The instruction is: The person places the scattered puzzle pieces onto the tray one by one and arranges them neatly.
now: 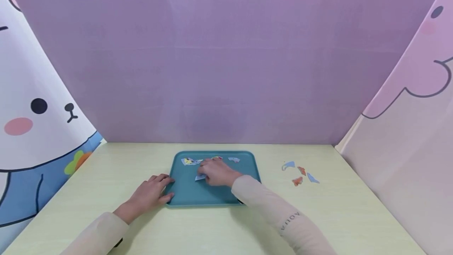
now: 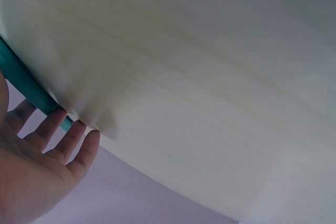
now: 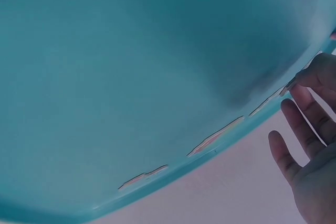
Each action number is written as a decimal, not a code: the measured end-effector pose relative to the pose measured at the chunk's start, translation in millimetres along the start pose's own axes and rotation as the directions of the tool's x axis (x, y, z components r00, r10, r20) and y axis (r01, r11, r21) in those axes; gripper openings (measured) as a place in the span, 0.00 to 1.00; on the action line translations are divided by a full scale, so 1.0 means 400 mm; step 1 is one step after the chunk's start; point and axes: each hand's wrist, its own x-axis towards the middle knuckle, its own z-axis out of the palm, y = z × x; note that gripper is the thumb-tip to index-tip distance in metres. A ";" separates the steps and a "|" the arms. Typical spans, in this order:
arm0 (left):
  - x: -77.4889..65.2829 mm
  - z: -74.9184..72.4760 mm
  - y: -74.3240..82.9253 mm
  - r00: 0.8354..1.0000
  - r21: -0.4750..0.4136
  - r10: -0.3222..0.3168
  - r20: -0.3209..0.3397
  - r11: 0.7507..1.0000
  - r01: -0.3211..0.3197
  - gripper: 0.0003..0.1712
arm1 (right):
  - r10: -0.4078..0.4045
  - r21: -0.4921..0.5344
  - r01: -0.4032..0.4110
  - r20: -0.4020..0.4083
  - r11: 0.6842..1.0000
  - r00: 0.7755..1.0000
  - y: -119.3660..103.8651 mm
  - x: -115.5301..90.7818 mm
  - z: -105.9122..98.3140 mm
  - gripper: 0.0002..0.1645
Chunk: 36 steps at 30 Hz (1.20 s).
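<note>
Pinching what, right hand?
Blue piece, left of the tray's middle; palm down, forearm crossing the near-right corner.
Left hand?
Fingers slightly spread, touching the left edge.

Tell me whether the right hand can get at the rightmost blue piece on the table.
Probably yes: the rightmost blue piece lies in the open on the table, nothing over it. The right hand, though, pinches another piece, so its grip likely needs freeing first.
</note>
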 end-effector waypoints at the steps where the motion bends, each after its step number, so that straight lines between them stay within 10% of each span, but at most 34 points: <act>1: 0.000 0.000 0.000 1.000 0.000 0.001 -0.001 1.000 -0.001 0.26 | 0.000 0.004 0.000 -0.001 1.000 1.000 -0.001 0.007 0.001 0.19; 36: -0.005 -0.004 -0.001 1.000 -0.028 0.013 -0.010 1.000 -0.013 0.26 | 0.118 0.047 -0.120 0.033 0.992 0.992 -0.043 0.147 0.025 0.16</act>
